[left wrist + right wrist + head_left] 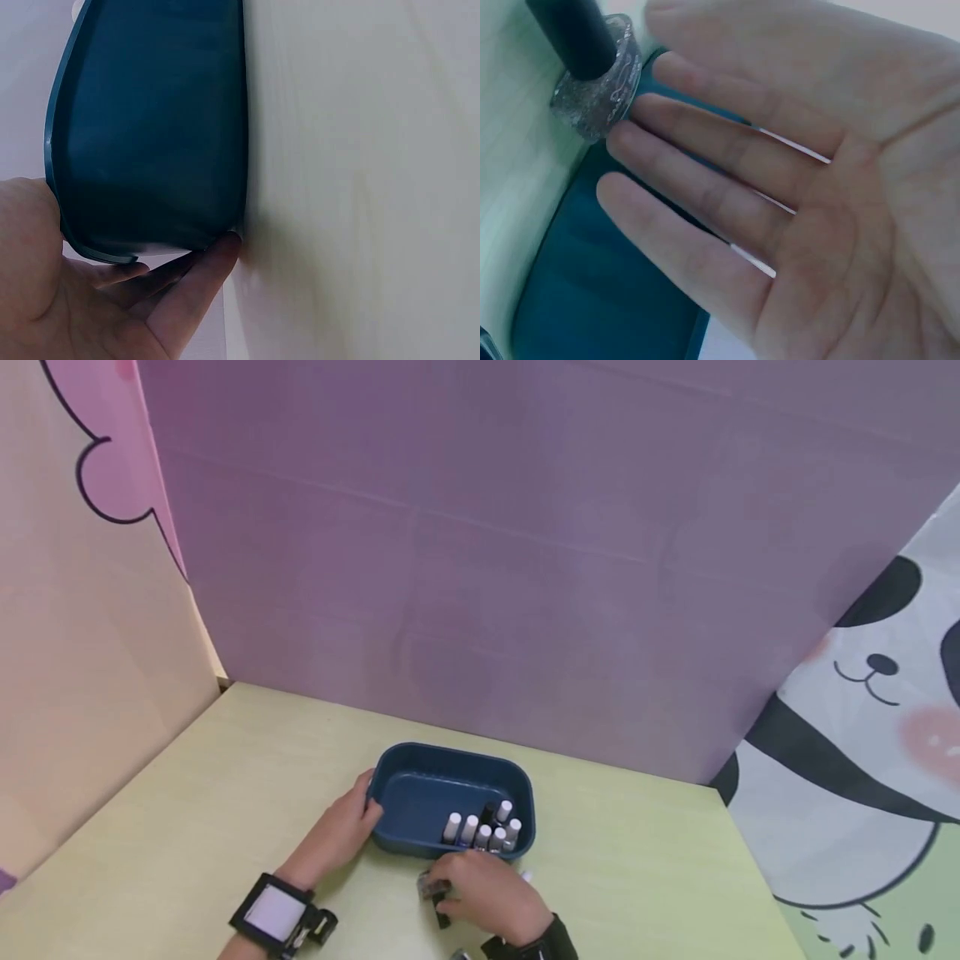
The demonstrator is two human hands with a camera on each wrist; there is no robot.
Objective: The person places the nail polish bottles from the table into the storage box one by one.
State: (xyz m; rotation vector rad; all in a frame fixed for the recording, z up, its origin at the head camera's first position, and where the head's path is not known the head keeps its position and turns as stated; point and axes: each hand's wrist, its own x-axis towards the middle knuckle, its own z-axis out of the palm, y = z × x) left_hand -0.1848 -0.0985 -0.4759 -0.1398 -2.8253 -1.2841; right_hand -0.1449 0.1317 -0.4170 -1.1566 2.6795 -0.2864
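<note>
A dark blue tray (420, 793) lies on the table with several small nail polish bottles (471, 828) in its near right part, mostly white-capped and one black-capped. My left hand (347, 822) grips the tray's left end, thumb at the rim and fingers along the outer wall (150, 150). Just in front of the tray, my right hand (483, 889) reaches to a glittery nail polish bottle (600, 82) with a black cap. In the right wrist view its fingers are fairly straight, fingertips right at the glass.
A white cap (527, 876) shows beside the right hand, partly hidden. Another small shiny thing (460, 954) lies at the bottom edge of the head view. A purple panel (480, 568) stands behind the pale table (637, 860), with panels on both sides.
</note>
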